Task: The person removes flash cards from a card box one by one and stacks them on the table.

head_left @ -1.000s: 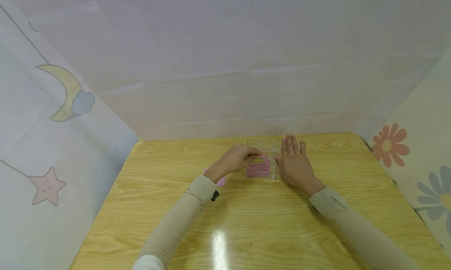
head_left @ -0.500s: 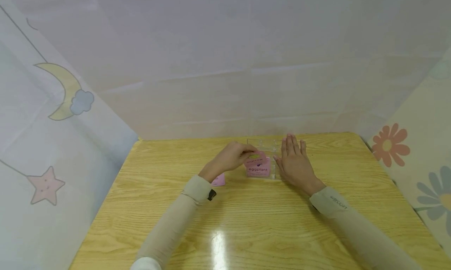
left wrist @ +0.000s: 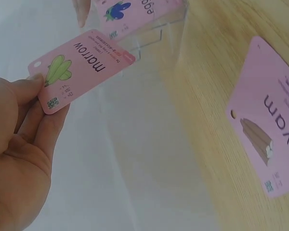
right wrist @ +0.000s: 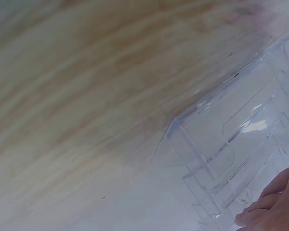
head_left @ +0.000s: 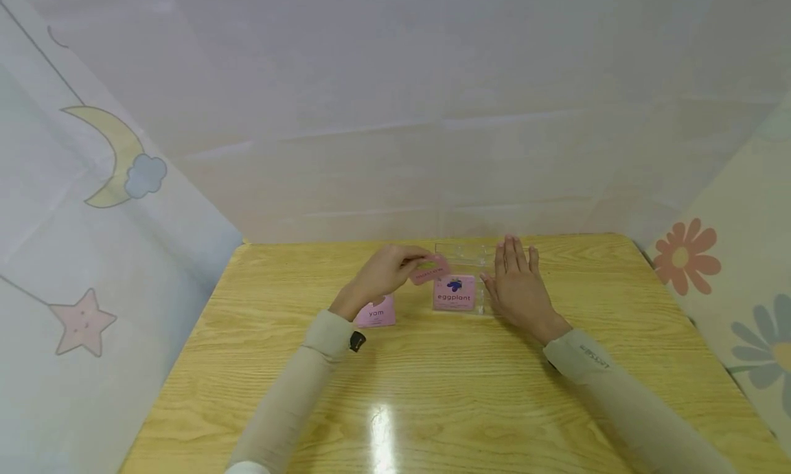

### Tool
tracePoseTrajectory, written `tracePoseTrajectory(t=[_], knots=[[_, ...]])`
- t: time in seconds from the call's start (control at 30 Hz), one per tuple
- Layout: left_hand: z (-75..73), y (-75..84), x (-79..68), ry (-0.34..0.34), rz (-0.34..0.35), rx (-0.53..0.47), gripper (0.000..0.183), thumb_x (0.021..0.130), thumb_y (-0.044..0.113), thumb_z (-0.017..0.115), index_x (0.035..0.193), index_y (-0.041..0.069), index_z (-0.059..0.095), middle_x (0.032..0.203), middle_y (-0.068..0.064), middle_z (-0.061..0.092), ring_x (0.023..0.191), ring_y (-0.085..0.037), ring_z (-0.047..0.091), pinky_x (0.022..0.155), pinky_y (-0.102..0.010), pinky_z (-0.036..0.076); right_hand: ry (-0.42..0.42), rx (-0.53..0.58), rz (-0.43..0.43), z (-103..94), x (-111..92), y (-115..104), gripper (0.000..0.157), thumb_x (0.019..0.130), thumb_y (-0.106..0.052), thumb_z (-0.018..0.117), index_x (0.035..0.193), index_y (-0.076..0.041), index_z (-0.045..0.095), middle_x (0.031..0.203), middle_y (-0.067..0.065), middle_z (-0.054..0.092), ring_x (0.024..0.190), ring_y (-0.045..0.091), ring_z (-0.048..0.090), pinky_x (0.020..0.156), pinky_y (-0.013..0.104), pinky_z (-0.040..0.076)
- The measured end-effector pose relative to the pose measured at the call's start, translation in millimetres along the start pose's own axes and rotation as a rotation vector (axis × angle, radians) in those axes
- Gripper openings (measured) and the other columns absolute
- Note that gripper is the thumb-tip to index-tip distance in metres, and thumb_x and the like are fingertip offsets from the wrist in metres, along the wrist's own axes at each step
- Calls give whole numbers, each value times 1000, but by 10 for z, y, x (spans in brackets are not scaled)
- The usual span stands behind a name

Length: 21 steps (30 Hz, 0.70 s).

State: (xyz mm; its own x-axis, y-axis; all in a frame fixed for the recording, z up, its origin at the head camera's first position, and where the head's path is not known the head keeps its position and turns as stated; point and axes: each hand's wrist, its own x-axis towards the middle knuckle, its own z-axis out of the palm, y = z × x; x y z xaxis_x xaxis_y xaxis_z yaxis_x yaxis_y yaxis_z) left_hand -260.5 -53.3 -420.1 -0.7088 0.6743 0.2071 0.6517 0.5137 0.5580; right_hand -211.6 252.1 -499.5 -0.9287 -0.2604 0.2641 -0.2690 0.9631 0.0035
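My left hand (head_left: pixel 380 275) pinches a pink marrow card (left wrist: pixel 84 70) by its edge, thumb on the printed face with the green vegetable picture. The card is held up between a yam card and a clear plastic holder (right wrist: pixel 202 159). That pink yam card (head_left: pixel 376 314) lies on the table just below my left hand, partly covered by it in the head view. A pink eggplant card (head_left: pixel 454 297) is at the left part of the holder, its word facing me. My right hand (head_left: pixel 522 292) rests with straight fingers at the holder's right side.
The wooden table (head_left: pixel 469 385) ends at a pale backdrop (head_left: pixel 346 178) just behind the holder. Side panels printed with a moon (head_left: pixel 114 158) and flowers (head_left: pixel 680 256) stand left and right.
My left hand has lifted the marrow card off the front of the eggplant card and carried it left, uncovering the eggplant card. More of the yam card shows. My right hand stays put.
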Motion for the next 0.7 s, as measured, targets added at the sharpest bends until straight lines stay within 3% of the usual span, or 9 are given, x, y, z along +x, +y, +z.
tracePoseTrajectory(t=[0.27,0.7], knots=[[-89,-139,-110,79,-13,15,27,108,12,59,129,5,75,126,-13,78,109,-23,78,93,-33,65,38,-12,-14,-30,-9,-23,76,111,-37,48,156,20,27,165,41,25,157,55,25,127,73,19],[-224,-269,-287,105,-57,-37,27,106,8,61,129,5,75,129,-15,76,113,-27,77,93,-35,65,23,10,-7,-34,-16,-33,76,112,-37,47,158,19,23,167,40,21,158,54,20,127,74,18]])
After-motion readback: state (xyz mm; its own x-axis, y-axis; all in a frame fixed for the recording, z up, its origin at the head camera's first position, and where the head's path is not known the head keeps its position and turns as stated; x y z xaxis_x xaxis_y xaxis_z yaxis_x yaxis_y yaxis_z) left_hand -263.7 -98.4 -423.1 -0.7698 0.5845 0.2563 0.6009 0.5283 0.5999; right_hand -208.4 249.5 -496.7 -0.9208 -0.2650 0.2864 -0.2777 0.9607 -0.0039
